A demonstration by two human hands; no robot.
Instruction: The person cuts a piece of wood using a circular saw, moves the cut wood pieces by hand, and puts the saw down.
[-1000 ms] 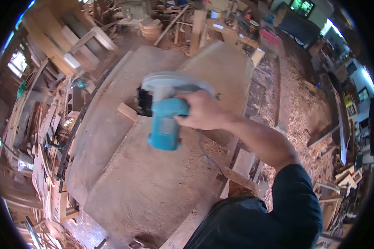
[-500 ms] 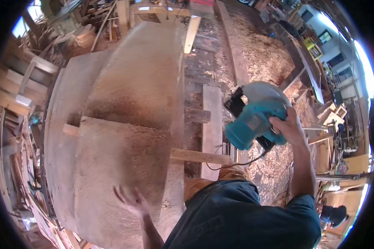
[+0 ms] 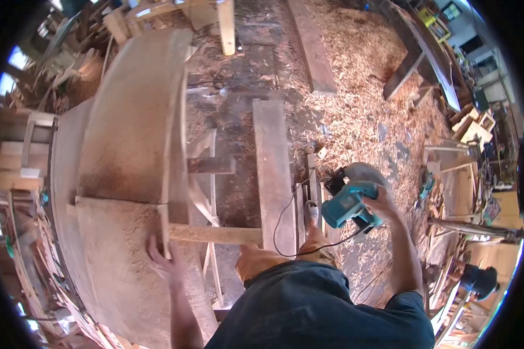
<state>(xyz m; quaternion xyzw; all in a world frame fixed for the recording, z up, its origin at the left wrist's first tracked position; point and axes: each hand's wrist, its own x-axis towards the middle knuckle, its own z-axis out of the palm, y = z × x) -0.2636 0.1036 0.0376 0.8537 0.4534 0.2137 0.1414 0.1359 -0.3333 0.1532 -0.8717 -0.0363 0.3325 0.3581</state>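
Observation:
My right hand [image 3: 382, 205] is wrapped round the handle of a teal circular saw [image 3: 350, 203], held up in the air to the right of my legs. A dark power cord [image 3: 278, 230] loops from the saw toward my knees. On the left, my left hand [image 3: 164, 260] lies at the right edge of a wide wooden slab [image 3: 122, 250], its fingers apart and a little blurred. Just beyond that hand, a seam crosses between this near piece and a longer far slab [image 3: 131, 104]. A wooden batten [image 3: 215, 234] sticks out from under the slab.
A long plank [image 3: 273, 168] lies ahead of my legs, with a beam [image 3: 311, 49] farther off. Wood shavings [image 3: 355, 110] cover the floor. Another teal power tool [image 3: 428, 185] lies at the right. A person [image 3: 480, 281] is at the far right, near stacked timber.
My left hand has come from above the slab to its right edge. The saw, still in my right hand, is lower. My view has shifted right, with more floor showing.

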